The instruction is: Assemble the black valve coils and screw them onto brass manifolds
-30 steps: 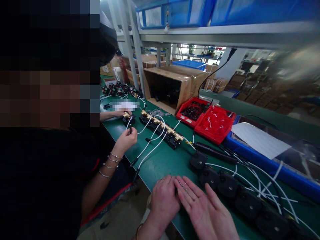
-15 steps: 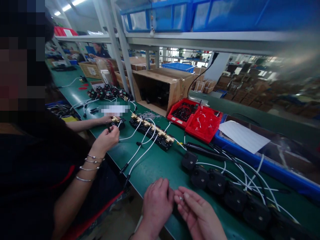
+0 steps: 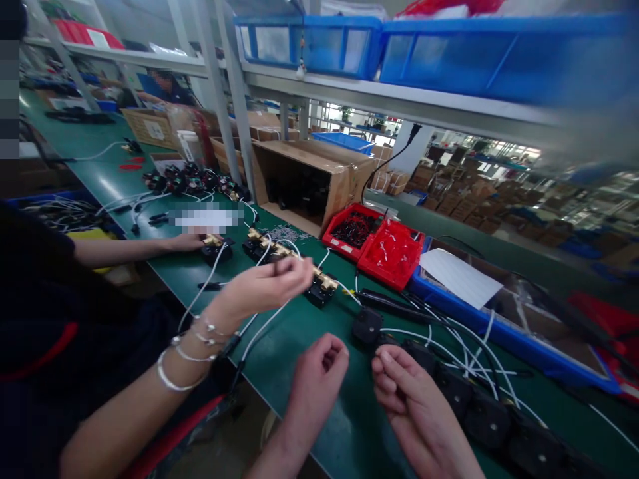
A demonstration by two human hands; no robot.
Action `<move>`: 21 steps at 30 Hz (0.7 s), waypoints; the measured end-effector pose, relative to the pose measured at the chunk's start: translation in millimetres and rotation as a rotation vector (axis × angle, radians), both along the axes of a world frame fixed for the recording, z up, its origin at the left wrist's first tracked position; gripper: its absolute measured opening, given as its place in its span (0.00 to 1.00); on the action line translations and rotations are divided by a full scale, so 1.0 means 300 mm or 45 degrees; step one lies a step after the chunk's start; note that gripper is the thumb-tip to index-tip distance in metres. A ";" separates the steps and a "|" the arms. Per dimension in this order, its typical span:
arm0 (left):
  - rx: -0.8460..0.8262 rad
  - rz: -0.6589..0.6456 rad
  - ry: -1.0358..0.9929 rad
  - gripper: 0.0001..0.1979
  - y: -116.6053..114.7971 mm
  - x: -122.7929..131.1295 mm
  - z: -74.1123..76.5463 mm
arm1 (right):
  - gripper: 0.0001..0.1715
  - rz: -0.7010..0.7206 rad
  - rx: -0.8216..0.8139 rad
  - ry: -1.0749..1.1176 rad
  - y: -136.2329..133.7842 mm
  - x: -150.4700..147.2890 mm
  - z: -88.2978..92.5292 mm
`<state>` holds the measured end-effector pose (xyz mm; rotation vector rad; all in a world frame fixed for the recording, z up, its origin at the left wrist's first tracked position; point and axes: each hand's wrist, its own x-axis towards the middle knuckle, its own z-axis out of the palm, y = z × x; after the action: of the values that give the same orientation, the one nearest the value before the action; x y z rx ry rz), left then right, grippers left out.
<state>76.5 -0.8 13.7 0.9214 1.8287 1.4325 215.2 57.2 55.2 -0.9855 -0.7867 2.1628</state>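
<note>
My left hand (image 3: 319, 376) hovers over the bench's front edge, fingers curled and thumb tip against them. What it holds, if anything, cannot be made out. A short gap to its right, my right hand (image 3: 407, 392) pinches thumb and fingers together; anything between them is too small to name. Just beyond my right hand runs a row of black square housings (image 3: 368, 324) with white cables (image 3: 407, 332). Farther left stands a row of brass fittings on black bodies (image 3: 325, 279), partly hidden by a co-worker's hand (image 3: 279, 283).
The co-worker's other hand touches a brass-topped unit (image 3: 217, 249) at left. Red bins (image 3: 392, 253) with small parts, an open carton (image 3: 349, 179) and a blue tray (image 3: 514, 346) line the back of the green bench (image 3: 279, 352). Blue crates (image 3: 449, 56) sit on the shelf above.
My hands have moved apart from each other. The co-worker's braceleted hand has reached right, over the brass fittings. The view has shifted, so the bench things appear farther left.
</note>
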 end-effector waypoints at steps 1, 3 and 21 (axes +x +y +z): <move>0.029 -0.006 -0.031 0.11 0.007 0.000 0.006 | 0.20 -0.010 -0.011 -0.005 0.007 -0.004 0.008; 0.062 -0.014 -0.067 0.11 0.018 -0.002 0.012 | 0.23 -0.029 -0.018 -0.013 0.019 -0.011 0.017; -0.188 -0.166 -0.060 0.33 -0.010 -0.067 -0.123 | 0.16 -0.245 0.078 0.078 0.024 0.215 0.039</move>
<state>56.3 -3.7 -23.2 0.9070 1.7795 1.2128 279.6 64.4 67.0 -0.9207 -0.6955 1.9824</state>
